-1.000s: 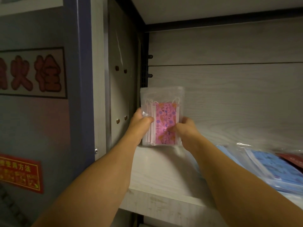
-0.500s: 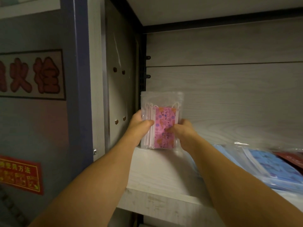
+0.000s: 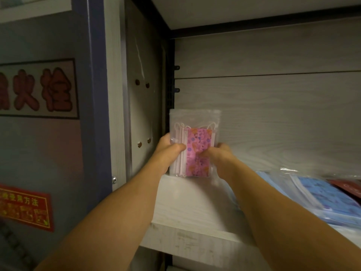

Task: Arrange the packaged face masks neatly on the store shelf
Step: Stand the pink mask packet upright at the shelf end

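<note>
A clear bag of pink patterned face masks [image 3: 197, 137] stands upright in the back left corner of the pale wooden shelf [image 3: 187, 204], leaning on the back panel. My left hand [image 3: 169, 148] grips its left edge, thumb on the front. My right hand [image 3: 218, 153] pinches its right side, with the fingertips on the pink front. The bag's bottom edge touches the shelf board.
Several packs of blue masks [image 3: 320, 196] lie flat in a loose pile on the right of the shelf, with a red pack [image 3: 349, 187] at the far right. The cabinet's side wall [image 3: 144, 106] stands close on the left, and another shelf board [image 3: 254, 8] lies overhead.
The pink mask bag has moved a little left and back into the corner. My right hand's fingers have slid further onto its front.
</note>
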A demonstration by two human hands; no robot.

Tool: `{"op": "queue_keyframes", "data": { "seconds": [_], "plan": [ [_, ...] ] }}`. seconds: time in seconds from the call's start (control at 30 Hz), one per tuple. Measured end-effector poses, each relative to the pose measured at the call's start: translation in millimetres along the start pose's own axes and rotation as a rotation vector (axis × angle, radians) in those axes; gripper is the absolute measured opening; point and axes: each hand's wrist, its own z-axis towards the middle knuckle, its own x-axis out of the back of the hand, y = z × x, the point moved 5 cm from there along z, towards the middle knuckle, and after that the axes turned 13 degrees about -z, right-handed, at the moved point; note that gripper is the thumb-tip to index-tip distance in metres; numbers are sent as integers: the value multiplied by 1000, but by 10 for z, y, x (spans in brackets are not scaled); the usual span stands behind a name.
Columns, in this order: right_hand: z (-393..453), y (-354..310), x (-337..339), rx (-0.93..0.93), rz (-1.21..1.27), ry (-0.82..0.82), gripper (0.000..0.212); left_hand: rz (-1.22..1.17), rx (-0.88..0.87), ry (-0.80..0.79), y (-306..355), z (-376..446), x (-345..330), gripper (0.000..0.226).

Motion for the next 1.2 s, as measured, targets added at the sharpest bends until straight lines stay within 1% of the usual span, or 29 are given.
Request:
{"op": "queue_keyframes", "data": {
  "seconds": [0.07,0.17,0.23,0.3,0.33,0.47,0.53,0.6,0.67,0.73,0.77,0.8,0.87,0.9,0.97,1.07,1.13,1.2],
  "plan": [
    [29,-7,0,15,5,31,37,4,-16,-8,16,6,-13,36],
    [53,-44,-2,50,27,49,41,-35,-31,5,23,20,6,34],
    [17,-42,2,40,-5,23,38,-68,-21,13,7,25,13,37],
    [-29,-21,17,19,-39,-20,26,-74,1,7,-19,30,2,42],
    [-35,-2,27,8,-29,-38,27,-62,10,-1,-33,35,-6,43],
    [17,58,20,-16,-54,-21,43,-27,20,-23,-55,43,-28,42],
    [61,61,-3,0,-69,5,45,-57,-1,8,-43,58,-18,41],
    [105,52,-2,13,-28,44,53,-160,-10,77,-31,81,13,38],
    [119,33,16,17,61,69,73,-329,-3,142,-25,94,31,32],
    [103,30,14,10,170,41,93,-516,20,176,-24,85,15,30],
    [108,39,3,-3,217,10,97,-598,35,183,-27,84,0,32],
    [90,29,-13,-3,257,-34,92,-670,52,182,-32,82,-18,35],
    [49,-8,-67,28,311,-136,66,-774,82,164,-35,86,-59,42],
    [30,-35,-102,55,327,-183,60,-803,91,145,-33,88,-79,43],
    [5,-84,-184,116,351,-219,57,-829,110,110,-28,81,-111,45],
    [50,-97,-219,174,454,-158,40,-846,125,84,-2,44,-147,51],
    [91,-87,-189,179,498,-113,38,-852,146,61,13,21,-175,54],
    [131,-80,-139,179,509,-82,38,-874,182,95,30,-2,-166,51]
  ]
}}
